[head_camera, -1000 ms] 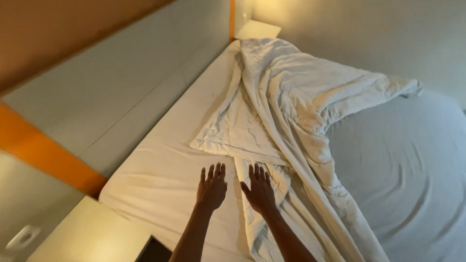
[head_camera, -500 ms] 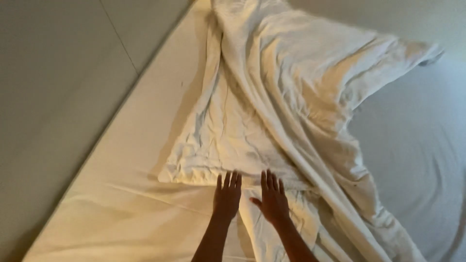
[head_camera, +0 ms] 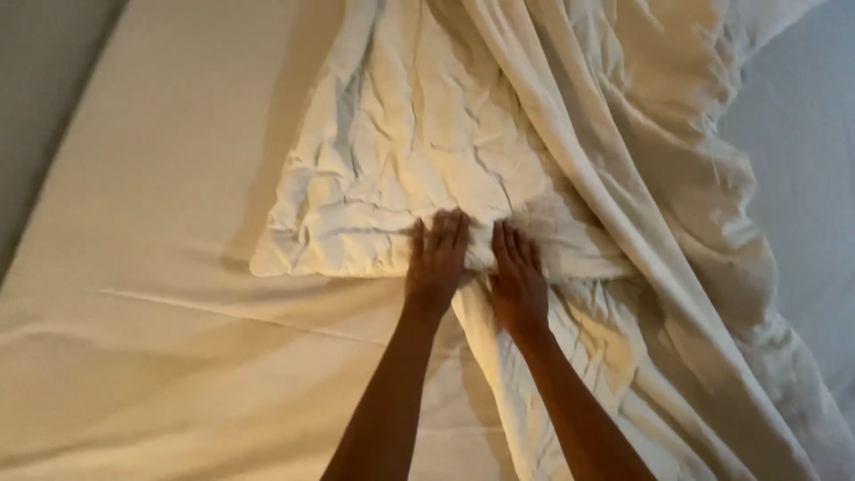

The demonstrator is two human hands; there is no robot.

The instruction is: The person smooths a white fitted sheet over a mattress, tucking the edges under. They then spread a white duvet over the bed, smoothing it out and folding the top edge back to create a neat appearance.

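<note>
**Both palms flat on the crumpled duvet**

Your left hand (head_camera: 436,258) lies open and flat, fingers close together, pressing on the near edge of the white duvet (head_camera: 401,178). Your right hand (head_camera: 518,276) lies just beside it, also open and flat, holding nothing. The two hands are almost touching at the thumbs.

The duvet spreads away from your fingertips, wrinkled all over. Its corner (head_camera: 267,263) is to the left of your left hand, lying on the fitted sheet (head_camera: 151,294). To the right of your right hand a long twisted fold (head_camera: 641,178) of the duvet runs past your wrist and down beside your forearm.

What can go wrong, in my judgement: if you push forward with flat palms, the cloth will probably bunch ahead of your fingers and not slide (the wrinkles there are already deep). The sheet under your left wrist has a long crease (head_camera: 240,312), so a strong push could drag it loose too.
</note>
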